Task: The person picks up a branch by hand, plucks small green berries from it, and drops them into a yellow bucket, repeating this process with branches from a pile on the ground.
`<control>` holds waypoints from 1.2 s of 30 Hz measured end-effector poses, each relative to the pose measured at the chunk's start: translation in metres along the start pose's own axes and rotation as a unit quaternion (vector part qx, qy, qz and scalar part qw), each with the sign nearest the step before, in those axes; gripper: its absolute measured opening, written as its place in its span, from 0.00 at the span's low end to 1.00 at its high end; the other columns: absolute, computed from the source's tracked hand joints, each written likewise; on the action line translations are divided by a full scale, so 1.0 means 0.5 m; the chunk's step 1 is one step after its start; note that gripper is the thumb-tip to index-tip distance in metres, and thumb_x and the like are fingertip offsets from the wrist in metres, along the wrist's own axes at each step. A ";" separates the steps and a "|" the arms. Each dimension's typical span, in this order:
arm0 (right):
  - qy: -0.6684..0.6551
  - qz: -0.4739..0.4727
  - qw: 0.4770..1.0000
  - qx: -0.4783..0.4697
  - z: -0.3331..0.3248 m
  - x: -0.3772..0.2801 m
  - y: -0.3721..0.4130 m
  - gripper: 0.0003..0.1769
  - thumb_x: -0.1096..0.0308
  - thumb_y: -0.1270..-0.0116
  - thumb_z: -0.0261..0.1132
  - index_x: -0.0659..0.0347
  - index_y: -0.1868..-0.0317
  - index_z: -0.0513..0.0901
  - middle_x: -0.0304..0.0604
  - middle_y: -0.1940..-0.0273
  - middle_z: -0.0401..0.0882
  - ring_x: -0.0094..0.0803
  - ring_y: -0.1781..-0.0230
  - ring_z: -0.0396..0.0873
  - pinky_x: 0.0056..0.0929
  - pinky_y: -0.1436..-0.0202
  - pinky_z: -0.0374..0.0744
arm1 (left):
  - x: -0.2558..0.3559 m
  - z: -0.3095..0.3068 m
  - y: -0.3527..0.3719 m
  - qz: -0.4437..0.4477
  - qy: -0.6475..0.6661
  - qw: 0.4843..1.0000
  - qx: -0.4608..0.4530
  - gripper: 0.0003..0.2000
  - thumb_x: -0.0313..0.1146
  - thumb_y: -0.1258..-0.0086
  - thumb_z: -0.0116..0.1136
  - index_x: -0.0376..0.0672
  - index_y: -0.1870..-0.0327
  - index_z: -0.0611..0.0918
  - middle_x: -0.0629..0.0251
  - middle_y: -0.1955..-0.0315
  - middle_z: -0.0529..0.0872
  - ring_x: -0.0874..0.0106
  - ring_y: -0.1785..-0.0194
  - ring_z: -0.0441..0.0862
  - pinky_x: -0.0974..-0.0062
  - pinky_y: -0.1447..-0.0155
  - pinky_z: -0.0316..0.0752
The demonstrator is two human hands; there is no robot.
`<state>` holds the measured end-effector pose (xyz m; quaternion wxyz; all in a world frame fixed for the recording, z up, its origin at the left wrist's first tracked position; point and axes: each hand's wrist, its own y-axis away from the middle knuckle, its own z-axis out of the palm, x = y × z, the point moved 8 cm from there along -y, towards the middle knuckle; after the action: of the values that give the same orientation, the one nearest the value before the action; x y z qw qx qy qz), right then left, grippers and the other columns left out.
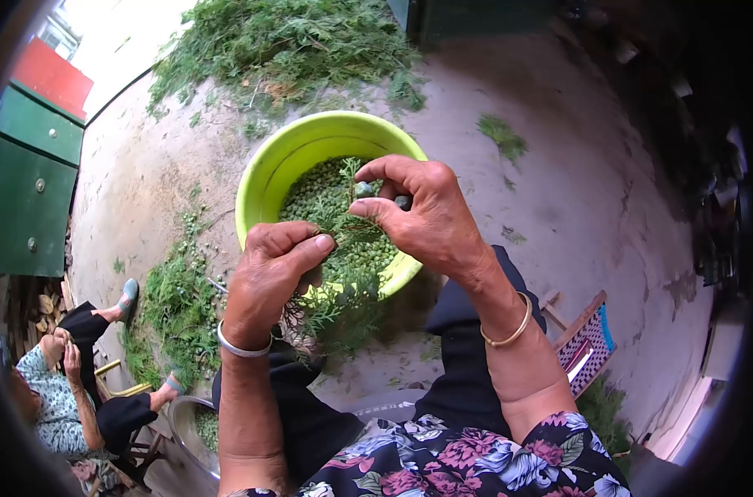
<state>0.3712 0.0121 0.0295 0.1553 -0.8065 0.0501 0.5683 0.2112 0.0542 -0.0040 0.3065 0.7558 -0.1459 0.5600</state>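
Note:
A yellow-green bucket (265,178) stands on the floor between my knees, with many small green cones (310,195) inside. Over it, my left hand (281,257) is closed, thumb against fingers, on a leafy green sprig (339,219). My right hand (418,207) curls around the sprig's upper part, thumb and forefinger a little apart beside a round green cone (363,190). Another dark cone (404,202) rests against the fingers of that hand.
A heap of cut branches (285,50) lies beyond the bucket, more branches (173,306) at left. Another person (62,389) sits lower left near a metal basin (182,422). A woven stool (584,344) stands at right, green drawers (28,182) at far left.

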 end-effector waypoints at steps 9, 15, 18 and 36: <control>-0.204 0.140 0.962 0.118 -0.020 0.048 0.006 0.13 0.67 0.32 0.61 0.69 0.71 0.80 0.38 0.83 0.76 0.21 0.82 0.71 0.23 0.80 0.69 | -0.002 -0.005 0.007 -0.026 0.030 0.999 -0.012 0.11 0.34 0.33 0.60 0.38 0.74 0.82 0.73 0.83 0.77 0.86 0.81 0.70 0.86 0.76 0.62; -0.410 0.152 0.882 0.175 -0.080 0.089 -0.009 0.10 0.67 0.34 0.62 0.67 0.66 0.80 0.37 0.75 0.76 0.16 0.77 0.69 0.15 0.78 0.66 | -0.014 -0.037 0.009 0.000 0.187 0.982 0.013 0.11 0.34 0.32 0.58 0.37 0.74 0.79 0.70 0.87 0.73 0.80 0.86 0.68 0.84 0.83 0.59; -0.122 0.135 0.980 0.077 -0.043 0.079 -0.013 0.15 0.72 0.37 0.60 0.75 0.54 0.81 0.48 0.67 0.83 0.23 0.70 0.78 0.19 0.66 0.76 | -0.019 -0.042 0.009 0.002 0.207 0.978 -0.015 0.14 0.40 0.29 0.54 0.37 0.70 0.79 0.67 0.91 0.71 0.81 0.90 0.62 0.82 0.84 0.54; -0.355 0.149 0.923 -0.007 0.048 0.065 0.001 0.07 0.76 0.39 0.64 0.69 0.61 0.84 0.37 0.70 0.84 0.16 0.74 0.77 0.18 0.70 0.77 | -0.068 0.003 -0.005 -0.041 0.406 0.909 -0.083 0.07 0.34 0.33 0.58 0.40 0.66 0.80 0.70 0.75 0.83 0.81 0.74 0.78 0.82 0.68 0.75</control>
<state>0.3605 0.0223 -0.0082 0.0712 -0.5365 0.1073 0.8340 0.2026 0.0512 -0.0369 0.4238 0.4408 -0.0237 0.7909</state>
